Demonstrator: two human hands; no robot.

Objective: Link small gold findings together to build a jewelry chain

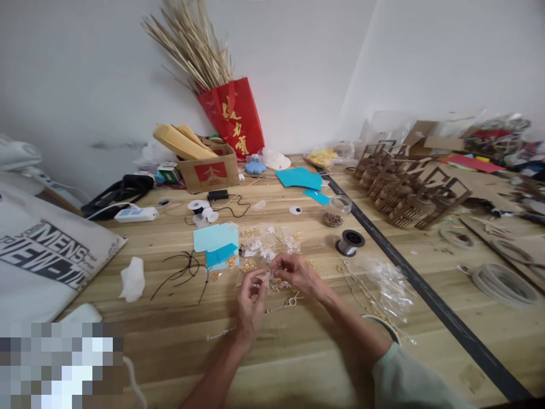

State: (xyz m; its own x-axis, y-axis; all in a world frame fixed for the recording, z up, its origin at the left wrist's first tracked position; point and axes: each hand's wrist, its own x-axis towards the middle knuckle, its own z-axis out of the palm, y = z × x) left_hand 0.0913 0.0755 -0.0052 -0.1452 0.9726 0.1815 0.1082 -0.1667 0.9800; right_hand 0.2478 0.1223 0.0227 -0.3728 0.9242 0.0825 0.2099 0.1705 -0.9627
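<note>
My left hand (251, 304) and my right hand (296, 272) meet over the wooden table (179, 341), both with fingers pinched together on small gold and clear jewellery pieces (272, 281) too tiny to name. Just beyond them lies a heap of small clear bags with gold and silver findings (268, 244). A thin chain (221, 334) trails on the wood by my left wrist. Light blue paper sheets (216, 238) lie left of the heap, with black cords (183, 271) beside them.
A wire spool (349, 242) and a bead jar (336, 213) stand behind my right hand, crumpled plastic bags (383, 284) to its right. A cardboard box (208, 167), red bag of sticks (234, 116), power strip (136, 214), wooden lattice pieces (409, 187) and white cloth (38, 261) ring the workspace.
</note>
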